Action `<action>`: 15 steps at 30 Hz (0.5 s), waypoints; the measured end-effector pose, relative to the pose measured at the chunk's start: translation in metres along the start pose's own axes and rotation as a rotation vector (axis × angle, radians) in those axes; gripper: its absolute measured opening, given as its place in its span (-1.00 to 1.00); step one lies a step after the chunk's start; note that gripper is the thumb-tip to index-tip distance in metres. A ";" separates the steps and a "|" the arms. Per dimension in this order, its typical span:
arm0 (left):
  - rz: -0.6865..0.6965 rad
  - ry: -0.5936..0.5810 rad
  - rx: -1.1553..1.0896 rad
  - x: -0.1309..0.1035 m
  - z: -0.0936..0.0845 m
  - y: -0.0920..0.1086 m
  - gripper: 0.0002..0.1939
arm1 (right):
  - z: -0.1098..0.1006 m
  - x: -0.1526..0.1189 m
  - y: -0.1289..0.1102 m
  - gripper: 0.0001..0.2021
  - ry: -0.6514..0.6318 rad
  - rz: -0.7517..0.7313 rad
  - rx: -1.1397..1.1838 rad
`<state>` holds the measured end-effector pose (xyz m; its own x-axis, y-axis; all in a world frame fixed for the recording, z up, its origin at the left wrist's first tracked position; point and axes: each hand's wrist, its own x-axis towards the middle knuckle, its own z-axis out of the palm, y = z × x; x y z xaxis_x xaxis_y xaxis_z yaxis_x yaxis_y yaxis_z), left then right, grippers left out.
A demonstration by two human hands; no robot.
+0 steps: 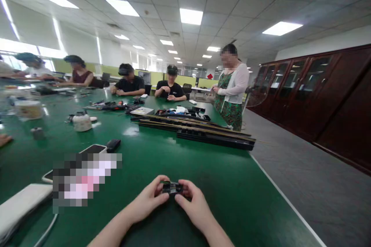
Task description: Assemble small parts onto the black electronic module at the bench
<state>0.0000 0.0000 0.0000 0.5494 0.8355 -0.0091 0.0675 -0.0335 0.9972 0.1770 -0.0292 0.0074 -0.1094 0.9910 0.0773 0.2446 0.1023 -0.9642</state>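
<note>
Between my two hands is a small black box-shaped part (173, 188) with an open, lighter inside; its exact kind is too small to make out. The fingers and thumb of my left hand (153, 195) close on its left end. On its right end, my right hand (191, 197) grips it in the same way. The part is held low over the near side of the green table (139, 170). A thin greenish edge shows by my left fingertips, partly covered by them.
Long black rails with thin brass-coloured rods (214, 137) lie across the table ahead. On the left are a phone (92, 149), a black case (113, 145), a white box (24, 204) and a white jar (82, 122). Several people sit beyond; one person (232, 88) stands at right.
</note>
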 end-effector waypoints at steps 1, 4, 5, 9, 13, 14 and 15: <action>0.000 0.004 0.004 0.000 0.001 0.001 -0.60 | -0.001 0.000 0.000 -0.64 -0.001 -0.008 0.007; 0.005 0.003 0.002 -0.001 0.003 0.003 -0.61 | -0.002 0.001 0.002 -0.65 0.001 -0.025 0.018; 0.010 -0.002 -0.004 -0.001 0.003 0.003 -0.61 | -0.003 0.001 0.003 -0.65 0.003 -0.028 0.017; 0.029 -0.026 -0.039 -0.001 0.002 0.003 -0.60 | -0.003 0.002 0.005 -0.65 0.008 -0.030 0.008; 0.031 -0.021 -0.037 -0.002 0.001 0.000 -0.60 | -0.003 0.002 0.006 -0.64 0.009 -0.036 0.013; 0.029 -0.020 -0.033 -0.002 0.001 0.000 -0.60 | -0.003 0.002 0.006 -0.64 0.010 -0.036 0.015; 0.026 -0.019 -0.030 -0.002 0.001 0.000 -0.61 | -0.003 0.002 0.006 -0.64 0.011 -0.037 0.016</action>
<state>-0.0004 -0.0019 -0.0001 0.5666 0.8238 0.0160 0.0281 -0.0388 0.9989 0.1812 -0.0265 0.0021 -0.1076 0.9875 0.1152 0.2248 0.1371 -0.9647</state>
